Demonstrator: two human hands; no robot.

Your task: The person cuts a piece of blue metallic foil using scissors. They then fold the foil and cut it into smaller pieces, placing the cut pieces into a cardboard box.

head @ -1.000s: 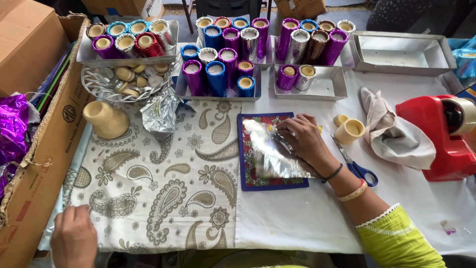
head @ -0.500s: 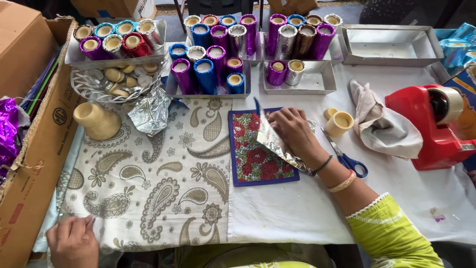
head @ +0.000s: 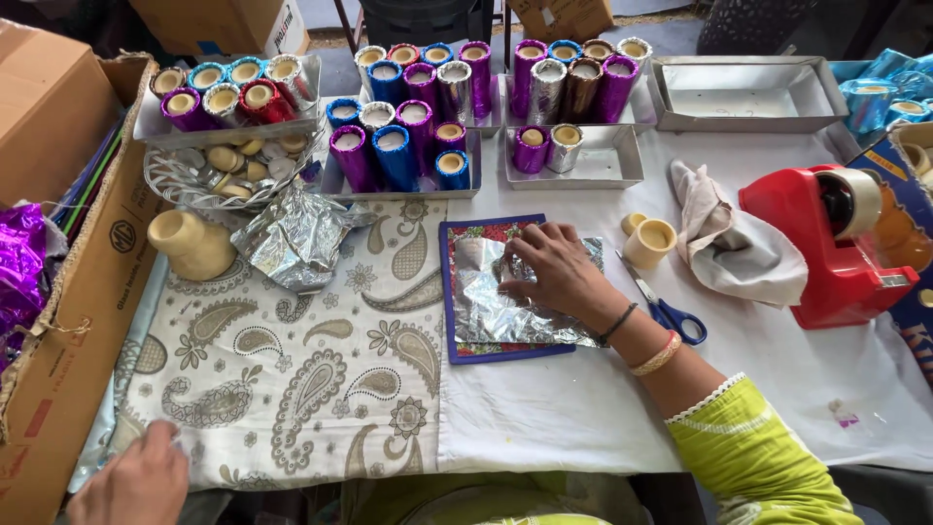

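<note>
My right hand [head: 554, 274] lies fingers-down on a crinkled silver foil sheet [head: 486, 306], pressing it flat on a small blue-edged red floral mat [head: 457, 340]. My left hand [head: 131, 481] rests at the near left edge of the paisley cloth [head: 292, 379], fingers curled, with nothing visibly in it. A small cream cup [head: 649, 242] and blue-handled scissors [head: 671, 313] lie just right of my right hand.
Metal trays [head: 593, 173] at the back hold several foil-wrapped cylinders in purple, blue, silver and red. A crumpled foil heap [head: 296, 238], a cream clay pot [head: 192, 243], a wire basket [head: 194, 185], a cardboard box [head: 58, 292], a white rag [head: 734, 243] and a red tape dispenser [head: 821, 243] surround the mat.
The foil was lifted toward the mat's right edge half a second ago; now it lies spread flat again under my right hand. My left hand stays at the cloth's near edge.
</note>
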